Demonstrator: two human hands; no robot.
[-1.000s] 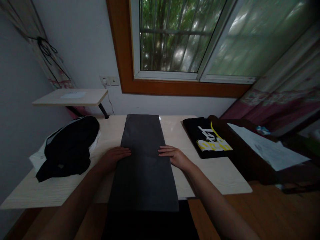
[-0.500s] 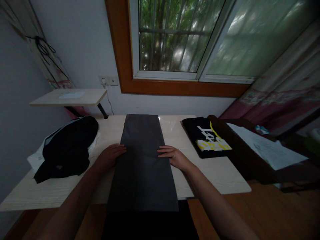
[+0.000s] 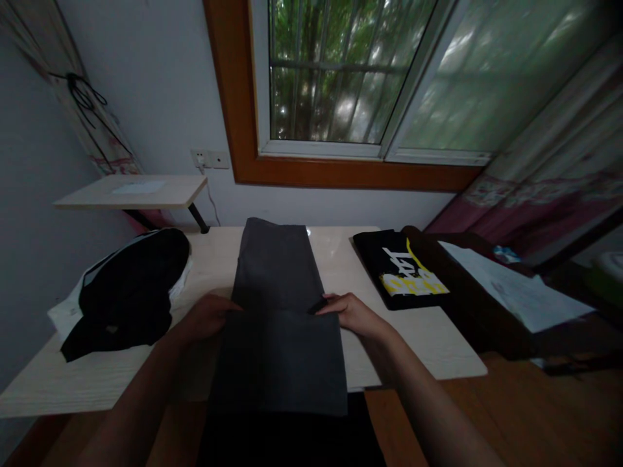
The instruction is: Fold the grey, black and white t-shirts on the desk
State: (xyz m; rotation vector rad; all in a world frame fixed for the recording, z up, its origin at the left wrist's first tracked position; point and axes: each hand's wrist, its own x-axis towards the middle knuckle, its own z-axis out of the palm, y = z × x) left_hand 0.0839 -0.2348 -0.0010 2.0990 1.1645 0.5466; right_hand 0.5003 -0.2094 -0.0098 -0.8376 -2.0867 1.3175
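Note:
A long, folded dark grey garment (image 3: 275, 266) lies across the table, its near end hanging past the front edge. My left hand (image 3: 210, 316) pinches its left side around mid-length, the fingers partly in shadow. On the opposite side, my right hand (image 3: 353, 312) grips the right edge between thumb and fingers, where the cloth is lifted a little. A crosswise crease runs between the two hands. Whether the garment is a shirt or trousers, I cannot tell.
On the table's left lies a heap of black and white clothing (image 3: 129, 292), below a small raised shelf (image 3: 131, 191). A folded black shirt with white and yellow print (image 3: 402, 269) rests at the right. Beyond it, paper (image 3: 516, 285) lies on dark furniture. A window (image 3: 331, 84) is behind.
Both hands have gone from lying flat on the garment's sides to pinching its edges. The cloth between them now buckles into a crosswise crease, and its far edge has shifted slightly.

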